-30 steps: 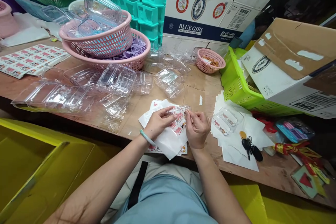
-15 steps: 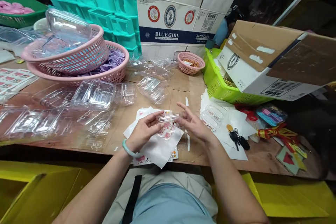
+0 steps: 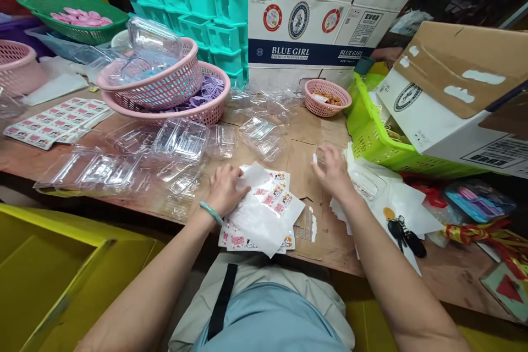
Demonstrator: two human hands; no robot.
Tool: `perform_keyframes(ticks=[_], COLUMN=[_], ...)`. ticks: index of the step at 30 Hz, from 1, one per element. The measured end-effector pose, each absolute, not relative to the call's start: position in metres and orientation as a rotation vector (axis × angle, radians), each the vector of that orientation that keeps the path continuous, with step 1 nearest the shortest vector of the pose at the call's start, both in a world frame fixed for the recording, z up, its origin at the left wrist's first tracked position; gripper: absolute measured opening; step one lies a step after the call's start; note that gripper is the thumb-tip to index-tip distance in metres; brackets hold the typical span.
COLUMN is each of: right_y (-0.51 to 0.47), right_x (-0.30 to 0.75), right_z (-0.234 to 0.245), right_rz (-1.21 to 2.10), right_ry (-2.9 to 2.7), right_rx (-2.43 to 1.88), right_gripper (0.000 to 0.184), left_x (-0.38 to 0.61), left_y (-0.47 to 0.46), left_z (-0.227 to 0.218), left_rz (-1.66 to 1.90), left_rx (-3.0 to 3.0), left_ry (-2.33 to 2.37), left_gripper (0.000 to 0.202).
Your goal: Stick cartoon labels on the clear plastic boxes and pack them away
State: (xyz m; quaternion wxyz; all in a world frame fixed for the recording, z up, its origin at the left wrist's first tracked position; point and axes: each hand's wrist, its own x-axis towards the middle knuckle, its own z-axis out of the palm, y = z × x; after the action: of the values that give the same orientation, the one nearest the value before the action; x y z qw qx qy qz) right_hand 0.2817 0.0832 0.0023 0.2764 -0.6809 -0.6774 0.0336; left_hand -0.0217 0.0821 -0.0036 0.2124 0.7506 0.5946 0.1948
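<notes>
My left hand [image 3: 225,190] lies palm down on a stack of sticker sheets [image 3: 274,198] and white backing paper [image 3: 256,223] at the table's front edge. Its fingers are loosely bent and hold nothing I can see. My right hand [image 3: 332,170] is stretched out to the right above the table, its fingers closed round a small clear plastic box [image 3: 319,155], which is blurred. Just right of it another small clear box [image 3: 365,186] with a sticker lies on a pile of white paper sheets [image 3: 396,203].
Several empty clear boxes [image 3: 181,140] are spread over the left of the wooden table [image 3: 313,121]. Stacked pink baskets [image 3: 165,85] stand behind them, with a small pink basket [image 3: 328,96], a green crate [image 3: 367,137], cardboard boxes [image 3: 445,99], keys [image 3: 402,231] and a sticker sheet [image 3: 53,124].
My hands have parted. The right hand has carried the small clear box to the right and away from me. The left hand has let go and dropped onto the sticker sheets.
</notes>
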Motion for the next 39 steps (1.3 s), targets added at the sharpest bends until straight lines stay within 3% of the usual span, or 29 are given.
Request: perform_keyframes(ticks=[2, 4, 6, 8, 10, 14, 18, 20, 27, 32, 36, 39], right_y=[0.068, 0.058, 0.054, 0.054, 0.054, 0.050, 0.034, 0.023, 0.004, 0.004, 0.017, 0.032], right_x=[0.244, 0.212, 0.193, 0.185, 0.183, 0.182, 0.177, 0.172, 0.165, 0.170, 0.185, 0.208], right_z=[0.007, 0.012, 0.014, 0.013, 0.011, 0.011, 0.020, 0.022, 0.008, 0.003, -0.003, -0.003], right_rz=[0.419, 0.900, 1.256, 1.363, 1.354, 1.294, 0.483, 0.285, 0.508, 0.577, 0.793, 0.710], right_ry=[-1.885, -1.841, -1.585, -1.248, -1.017, -1.042, -1.458, -1.670, -1.579, -1.430, -0.924, -0.567], right_rx=[-1.592, -1.438, -1.384, -1.358, -1.303, -1.327, -1.467, -1.414, -1.406, -1.381, -1.353, -1.223], right_gripper=[0.046, 0.038, 0.035, 0.037, 0.036, 0.040, 0.050, 0.049, 0.019, 0.020, 0.023, 0.025], left_x=[-0.021, -0.023, -0.025, -0.026, -0.023, -0.007, 0.009, 0.013, 0.016, 0.016, 0.015, 0.007], left_y=[0.082, 0.083, 0.081, 0.074, 0.061, 0.033, 0.022, 0.022, 0.021, 0.022, 0.027, 0.030], left_z=[0.004, 0.014, 0.023, 0.028, 0.030, 0.024, 0.021, 0.022, 0.018, 0.017, 0.016, 0.012], left_rz=[0.648, 0.772, 1.014, 1.315, 1.373, 0.954, 1.013, 1.062, 0.973, 0.928, 0.906, 0.886], left_rx=[2.031, 1.906, 1.714, 1.401, 1.035, 0.606, 0.482, 0.503, 0.517, 0.550, 0.529, 0.577], left_ry=[1.425, 1.221, 1.247, 1.350, 1.245, 0.825, 0.816, 0.809, 0.827, 0.757, 0.820, 0.946], left_gripper=[0.009, 0.011, 0.026, 0.054, 0.067, 0.053, 0.049, 0.047, 0.034, 0.032, 0.036, 0.046])
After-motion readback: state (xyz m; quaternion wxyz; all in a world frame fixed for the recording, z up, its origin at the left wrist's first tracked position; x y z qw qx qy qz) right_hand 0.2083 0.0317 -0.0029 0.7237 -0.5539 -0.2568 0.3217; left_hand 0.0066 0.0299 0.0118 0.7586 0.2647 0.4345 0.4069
